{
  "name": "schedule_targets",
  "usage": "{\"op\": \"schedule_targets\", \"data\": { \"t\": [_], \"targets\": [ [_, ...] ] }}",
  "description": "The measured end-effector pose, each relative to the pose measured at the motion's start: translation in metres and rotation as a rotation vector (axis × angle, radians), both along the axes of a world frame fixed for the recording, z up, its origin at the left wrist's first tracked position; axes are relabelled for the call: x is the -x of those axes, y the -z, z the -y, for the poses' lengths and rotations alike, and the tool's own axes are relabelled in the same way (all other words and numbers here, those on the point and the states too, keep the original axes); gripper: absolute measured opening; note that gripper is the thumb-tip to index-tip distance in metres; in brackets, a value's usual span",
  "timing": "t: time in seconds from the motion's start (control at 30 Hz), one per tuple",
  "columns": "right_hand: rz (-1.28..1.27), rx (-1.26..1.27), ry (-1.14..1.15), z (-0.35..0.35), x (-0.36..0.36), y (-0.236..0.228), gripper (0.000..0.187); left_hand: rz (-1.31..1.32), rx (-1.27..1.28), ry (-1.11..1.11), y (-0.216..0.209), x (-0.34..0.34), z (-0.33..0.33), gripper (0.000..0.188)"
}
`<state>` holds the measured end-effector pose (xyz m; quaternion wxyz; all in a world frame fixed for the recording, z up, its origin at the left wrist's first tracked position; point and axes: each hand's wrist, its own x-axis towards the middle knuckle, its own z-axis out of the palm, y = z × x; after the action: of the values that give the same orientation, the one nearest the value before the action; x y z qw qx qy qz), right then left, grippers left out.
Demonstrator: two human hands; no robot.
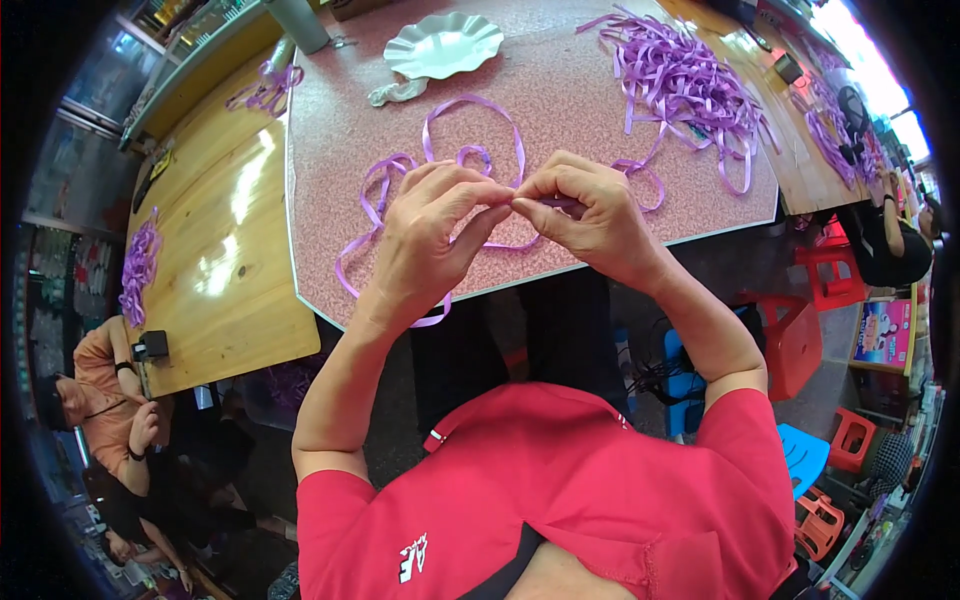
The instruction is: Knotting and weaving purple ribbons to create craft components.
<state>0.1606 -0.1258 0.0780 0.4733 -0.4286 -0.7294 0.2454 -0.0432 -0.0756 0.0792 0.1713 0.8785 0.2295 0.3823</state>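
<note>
My left hand [435,225] and my right hand [590,210] meet fingertip to fingertip above the near part of the pink speckled table [340,130]. Both are closed in a pinch on a purple ribbon [520,150]. Its loops spread over the tabletop behind and to the left of my hands, and one loop dips past the near edge below my left wrist. The bit between my fingertips is mostly hidden. Just right of my right hand, a strand of ribbon runs toward a big heap of purple ribbons [680,75].
A scalloped white plate [440,48] and a crumpled whitish piece [398,92] lie at the far side. Wooden tables [215,240] flank mine, with more ribbon bundles [140,265]. Other people sit left [105,390] and far right [890,245]. Red stools [790,345] stand at right.
</note>
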Motion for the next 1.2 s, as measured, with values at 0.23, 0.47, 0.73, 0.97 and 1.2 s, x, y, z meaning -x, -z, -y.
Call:
{"op": "schedule_targets", "data": {
  "t": [0.23, 0.47, 0.73, 0.97, 1.2],
  "targets": [
    [-0.010, 0.057, -0.022, -0.002, -0.002, -0.003, 0.009, 0.012, 0.100, 0.015, 0.004, 0.003, 0.002, 0.012],
    [-0.200, 0.351, -0.069, -0.008, -0.022, -0.006, 0.009, 0.536, 1.221, 0.297, 0.017, 0.017, 0.007, 0.010],
    [-0.202, 0.068, -0.020, -0.009, -0.003, 0.010, 0.008, 1.053, 1.595, 0.617, 0.025, 0.005, 0.021, 0.010],
    [-0.146, -0.088, 0.185, -0.002, 0.022, 0.020, 0.007, 0.929, 0.967, 0.167, 0.033, -0.021, 0.020, 0.010],
    [-0.541, 0.556, 0.042, 0.003, 0.014, 0.006, 0.021, 0.103, -0.181, -0.129, 0.016, -0.014, 0.008, 0.017]
  ]
}}
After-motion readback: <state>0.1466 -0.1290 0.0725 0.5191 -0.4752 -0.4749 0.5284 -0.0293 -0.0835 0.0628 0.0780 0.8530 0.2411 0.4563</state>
